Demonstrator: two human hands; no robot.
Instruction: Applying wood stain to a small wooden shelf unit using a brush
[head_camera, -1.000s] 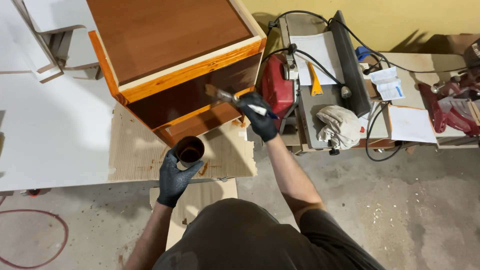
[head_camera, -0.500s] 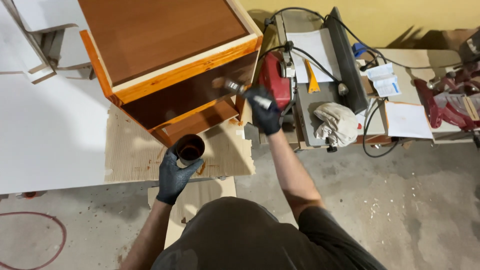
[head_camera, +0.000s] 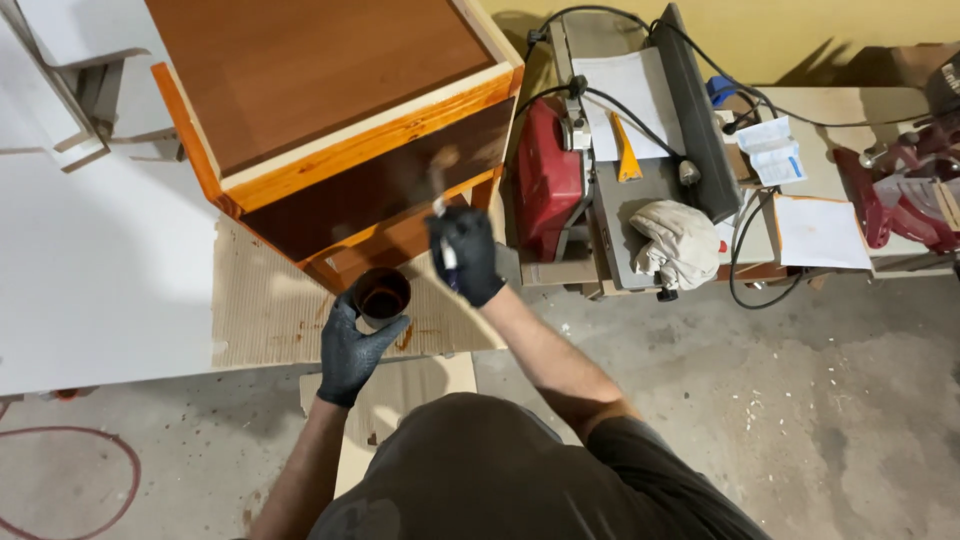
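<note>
A wooden cabinet (head_camera: 330, 100) with a brown stained top and orange edges stands on a sheet of cardboard (head_camera: 280, 315). My left hand (head_camera: 352, 350), in a black glove, grips a small dark cup (head_camera: 382, 294) with brown stain inside, just below the cabinet's front. My right hand (head_camera: 465, 255), also gloved in black, grips a paintbrush (head_camera: 440, 185). The brush points up and its blurred bristles lie against the dark front panel of the cabinet.
A red and grey power tool (head_camera: 600, 170) sits right of the cabinet with a crumpled cloth (head_camera: 675, 245) on it. Black cables, papers and red clamps (head_camera: 900, 200) lie on the bench at right. White panels (head_camera: 90, 270) cover the left. Concrete floor lies below.
My right hand has swung the brush from the cabinet's right edge to the left, and the brush now points upward on the dark front panel. The left hand still holds the cup.
</note>
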